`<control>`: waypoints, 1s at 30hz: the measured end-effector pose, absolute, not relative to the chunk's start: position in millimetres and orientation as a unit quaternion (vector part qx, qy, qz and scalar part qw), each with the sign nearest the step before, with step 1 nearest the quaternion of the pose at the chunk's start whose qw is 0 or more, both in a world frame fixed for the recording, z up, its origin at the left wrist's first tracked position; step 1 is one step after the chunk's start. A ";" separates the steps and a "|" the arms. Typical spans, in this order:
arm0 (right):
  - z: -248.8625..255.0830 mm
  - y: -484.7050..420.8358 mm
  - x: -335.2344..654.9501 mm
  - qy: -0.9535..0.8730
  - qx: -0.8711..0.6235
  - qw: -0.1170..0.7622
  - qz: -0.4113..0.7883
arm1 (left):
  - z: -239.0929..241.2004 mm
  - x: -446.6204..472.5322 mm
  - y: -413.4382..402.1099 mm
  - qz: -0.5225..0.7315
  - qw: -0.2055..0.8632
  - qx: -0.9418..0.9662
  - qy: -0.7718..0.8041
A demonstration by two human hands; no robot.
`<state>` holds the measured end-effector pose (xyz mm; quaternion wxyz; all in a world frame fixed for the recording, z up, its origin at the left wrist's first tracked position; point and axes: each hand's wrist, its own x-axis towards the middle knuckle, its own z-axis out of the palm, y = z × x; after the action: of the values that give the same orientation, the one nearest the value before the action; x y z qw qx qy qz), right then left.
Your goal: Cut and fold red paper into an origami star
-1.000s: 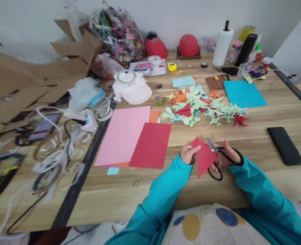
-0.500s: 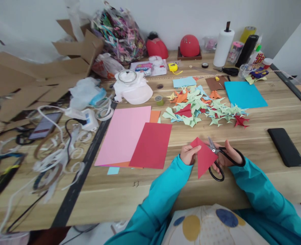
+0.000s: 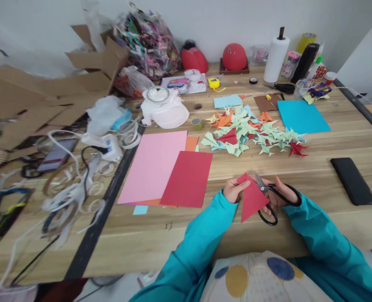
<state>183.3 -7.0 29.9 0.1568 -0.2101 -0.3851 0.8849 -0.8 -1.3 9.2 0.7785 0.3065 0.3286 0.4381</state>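
Note:
My left hand (image 3: 234, 190) pinches a folded red paper (image 3: 252, 199) shaped like a triangle, its thumb lying on the near face. In my right hand (image 3: 282, 194) are black-handled scissors (image 3: 264, 189), with thumb and fingers through the loops. The scissor blades lie along the paper's upper right edge; whether they bite into it I cannot tell. Left of my hands, a flat red sheet (image 3: 187, 179) overlaps a larger pink sheet (image 3: 157, 163). Beyond my hands lies a pile of folded paper shapes (image 3: 236, 130), mostly pale green, with some red, orange and blue.
A black phone (image 3: 354, 181) lies at the right. Blue paper (image 3: 304, 116) is at the back right, near a white paper roll (image 3: 276, 59). Cables and tape rolls (image 3: 75, 201) clutter the left side, below an open cardboard box (image 3: 94, 63).
The folded red paper has turned slightly in my left hand, its lower tip shifting left. The scissors have tilted a little, with their blades closer over the paper's edge.

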 end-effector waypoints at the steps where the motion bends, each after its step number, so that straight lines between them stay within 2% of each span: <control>1: 30.1 -6.9 183.2 -0.384 -0.207 0.161 0.885 | 9.8 -0.4 -1.5 0.441 0.780 0.298 0.329; 8: 35.8 -7.0 180.2 -0.387 -0.196 0.207 0.877 | 11.0 2.9 -2.2 0.462 0.761 0.263 0.372; 21: 36.0 -6.2 181.5 -0.395 -0.254 0.197 0.861 | 9.7 5.8 0.0 0.494 0.730 0.221 0.417; 30: 37.1 -9.1 176.8 -0.378 -0.237 0.198 0.873 | 20.7 -0.3 -2.2 0.431 0.780 0.272 0.363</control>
<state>176.8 -9.1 37.1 0.1984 -0.2367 -0.3781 0.8727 -0.3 -2.2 20.7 0.7801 0.2723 0.3625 0.4311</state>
